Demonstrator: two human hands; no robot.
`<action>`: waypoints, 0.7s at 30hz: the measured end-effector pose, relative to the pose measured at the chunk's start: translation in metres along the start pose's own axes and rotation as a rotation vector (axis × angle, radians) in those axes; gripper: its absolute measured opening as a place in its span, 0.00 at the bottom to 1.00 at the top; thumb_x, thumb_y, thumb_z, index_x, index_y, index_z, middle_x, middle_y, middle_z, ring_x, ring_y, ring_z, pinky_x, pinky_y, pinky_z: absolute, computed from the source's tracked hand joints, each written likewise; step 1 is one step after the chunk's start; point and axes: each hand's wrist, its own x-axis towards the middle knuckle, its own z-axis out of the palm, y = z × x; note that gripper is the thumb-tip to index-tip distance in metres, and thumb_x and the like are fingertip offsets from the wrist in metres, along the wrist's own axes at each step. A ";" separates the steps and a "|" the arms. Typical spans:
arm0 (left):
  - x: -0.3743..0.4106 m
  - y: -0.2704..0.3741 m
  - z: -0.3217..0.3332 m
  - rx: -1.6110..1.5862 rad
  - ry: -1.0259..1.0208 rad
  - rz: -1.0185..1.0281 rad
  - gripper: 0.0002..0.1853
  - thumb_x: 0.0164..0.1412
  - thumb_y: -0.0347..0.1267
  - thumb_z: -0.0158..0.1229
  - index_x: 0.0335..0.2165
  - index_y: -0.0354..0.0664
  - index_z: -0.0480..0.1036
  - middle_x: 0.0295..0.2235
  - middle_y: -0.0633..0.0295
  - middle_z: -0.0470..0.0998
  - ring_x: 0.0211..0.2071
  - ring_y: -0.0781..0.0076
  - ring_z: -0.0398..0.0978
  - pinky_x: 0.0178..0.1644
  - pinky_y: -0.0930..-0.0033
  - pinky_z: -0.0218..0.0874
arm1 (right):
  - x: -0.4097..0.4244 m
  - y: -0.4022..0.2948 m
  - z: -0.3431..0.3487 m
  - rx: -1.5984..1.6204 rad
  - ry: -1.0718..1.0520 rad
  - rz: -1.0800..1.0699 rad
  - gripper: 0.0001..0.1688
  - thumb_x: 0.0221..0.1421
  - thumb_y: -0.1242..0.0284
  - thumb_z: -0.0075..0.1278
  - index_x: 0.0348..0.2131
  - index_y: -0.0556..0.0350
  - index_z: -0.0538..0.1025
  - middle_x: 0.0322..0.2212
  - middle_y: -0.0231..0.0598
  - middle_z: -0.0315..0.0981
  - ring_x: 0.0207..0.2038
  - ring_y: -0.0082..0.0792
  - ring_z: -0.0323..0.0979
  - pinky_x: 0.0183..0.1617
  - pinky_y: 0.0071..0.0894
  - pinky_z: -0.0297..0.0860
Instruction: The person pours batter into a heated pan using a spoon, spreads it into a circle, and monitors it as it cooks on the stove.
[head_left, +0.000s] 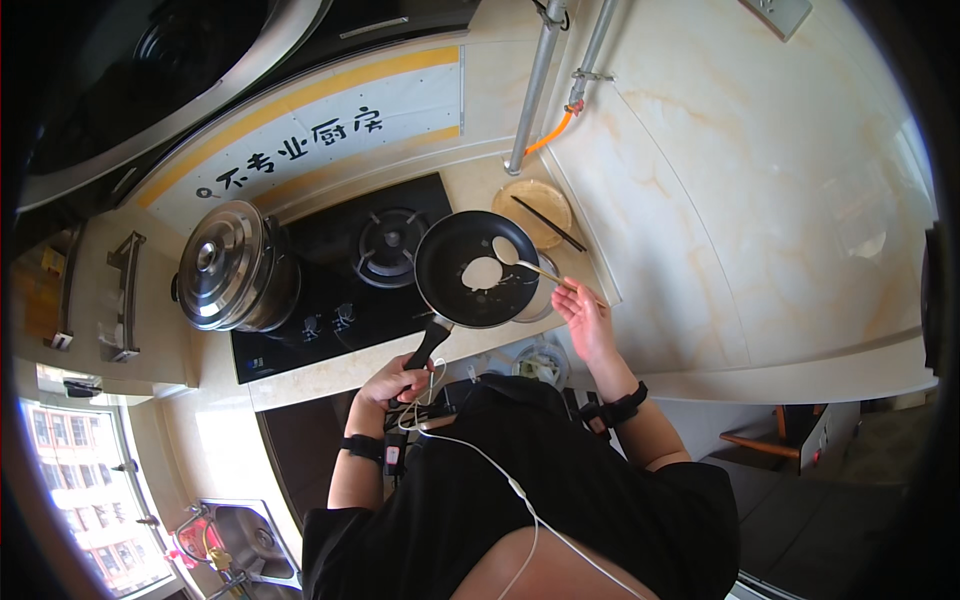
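Observation:
My left hand grips the black handle of a dark frying pan, which is off the burner and over the counter's right part. A round patch of pale batter lies on the pan's floor, with small drips beside it. My right hand holds a long-handled spoon by its end. The spoon's bowl, coated in pale batter, is above the pan just up and right of the patch. Partly hidden behind the pan's right edge is a round bowl or dish.
A black gas hob carries a lidded steel pot on the left; its right burner is bare. Dark chopsticks rest across a round tan plate. A gas pipe runs up the corner. A sink lies lower left.

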 end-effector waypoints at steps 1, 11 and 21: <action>-0.002 0.000 0.001 -0.013 0.013 -0.006 0.14 0.52 0.26 0.55 0.38 0.35 0.66 0.16 0.70 0.63 0.10 0.87 0.56 0.13 0.85 0.44 | 0.001 -0.001 -0.003 -0.005 0.010 -0.025 0.20 0.62 0.66 0.44 0.46 0.65 0.71 0.37 0.48 0.74 0.41 0.38 0.74 0.50 0.38 0.69; -0.025 -0.005 -0.008 -0.102 0.174 0.073 0.12 0.52 0.25 0.54 0.37 0.35 0.65 0.16 0.70 0.62 0.10 0.87 0.55 0.13 0.84 0.44 | 0.015 0.020 -0.067 -0.281 0.133 -0.083 0.20 0.62 0.68 0.44 0.46 0.68 0.70 0.36 0.48 0.74 0.40 0.36 0.74 0.48 0.33 0.71; -0.040 -0.012 -0.014 -0.109 0.210 0.128 0.12 0.53 0.28 0.55 0.37 0.36 0.66 0.16 0.70 0.63 0.10 0.87 0.56 0.13 0.85 0.45 | 0.028 0.101 -0.101 -0.789 -0.016 -0.194 0.16 0.61 0.73 0.45 0.44 0.68 0.72 0.35 0.45 0.76 0.39 0.31 0.75 0.46 0.25 0.70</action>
